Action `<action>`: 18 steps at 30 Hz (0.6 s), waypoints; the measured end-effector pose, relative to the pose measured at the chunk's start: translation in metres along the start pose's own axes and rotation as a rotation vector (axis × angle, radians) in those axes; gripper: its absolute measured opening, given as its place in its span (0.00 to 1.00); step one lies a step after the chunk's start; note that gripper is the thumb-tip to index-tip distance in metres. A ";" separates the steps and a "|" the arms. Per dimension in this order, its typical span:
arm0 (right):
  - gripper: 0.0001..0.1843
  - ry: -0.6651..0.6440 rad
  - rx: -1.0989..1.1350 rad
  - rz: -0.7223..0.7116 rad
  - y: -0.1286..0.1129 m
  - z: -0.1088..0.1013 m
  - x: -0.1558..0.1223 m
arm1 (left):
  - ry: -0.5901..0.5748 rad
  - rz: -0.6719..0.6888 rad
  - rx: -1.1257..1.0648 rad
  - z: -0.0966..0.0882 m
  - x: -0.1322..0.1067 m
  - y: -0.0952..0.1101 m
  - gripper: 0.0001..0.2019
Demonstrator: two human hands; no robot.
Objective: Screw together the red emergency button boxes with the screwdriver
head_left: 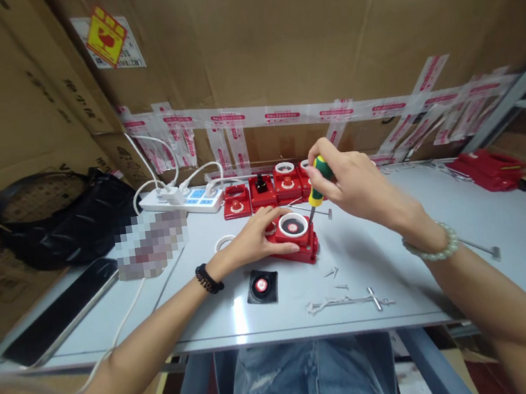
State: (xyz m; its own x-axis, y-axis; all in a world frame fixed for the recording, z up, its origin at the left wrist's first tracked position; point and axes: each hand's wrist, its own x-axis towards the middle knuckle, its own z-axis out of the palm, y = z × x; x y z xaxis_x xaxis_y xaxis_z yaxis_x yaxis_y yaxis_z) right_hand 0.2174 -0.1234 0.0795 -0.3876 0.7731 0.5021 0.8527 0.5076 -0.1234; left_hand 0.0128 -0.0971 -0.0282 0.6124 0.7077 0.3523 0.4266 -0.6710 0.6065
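Metal T-shaped tool (357, 300) near the table's (371, 247) front edge; loose screws (332, 272) just beyond. Black square piece (262, 285) left of those. Red box (299, 254) mid-table — left hand (263, 236) clasps it, thumb in front, other fingers over the back. Right hand (343, 180) pinches screwdriver (315, 198) handle, fingers curled round — tip at box's right side. Farther: more red boxes (264, 198), power strip (195, 199), cardboard (271, 41).

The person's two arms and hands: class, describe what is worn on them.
The left hand has a black, braided-looking bracelet at the wrist; the right hand has a pale green beaded bracelet, its beads rounded. Both hands are ungloved, and no sleeves show.
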 end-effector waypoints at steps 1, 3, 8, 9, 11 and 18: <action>0.11 -0.033 0.040 -0.030 -0.001 -0.002 -0.001 | 0.003 0.003 -0.001 0.000 0.000 -0.001 0.29; 0.12 -0.043 0.053 -0.034 -0.002 -0.003 0.000 | 0.007 0.005 0.000 0.001 0.000 -0.002 0.30; 0.23 0.116 -0.228 0.174 -0.004 0.010 0.007 | 0.007 -0.017 0.011 0.001 -0.001 -0.003 0.30; 0.23 0.125 -0.248 0.189 -0.003 0.011 0.008 | 0.002 -0.021 0.008 0.001 -0.001 -0.002 0.30; 0.19 0.107 -0.205 0.169 -0.001 0.009 0.009 | -0.007 -0.016 0.011 0.001 0.000 -0.001 0.29; 0.14 -0.242 -0.037 -0.064 0.003 -0.018 0.012 | 0.004 -0.009 0.006 0.001 0.000 -0.002 0.30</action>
State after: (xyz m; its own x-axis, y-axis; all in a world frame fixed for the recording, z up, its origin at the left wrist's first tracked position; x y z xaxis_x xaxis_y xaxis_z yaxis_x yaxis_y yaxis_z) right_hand 0.2221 -0.1194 0.1010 -0.5097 0.8107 0.2880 0.8343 0.5475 -0.0645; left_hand 0.0123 -0.0958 -0.0302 0.6053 0.7150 0.3498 0.4361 -0.6656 0.6056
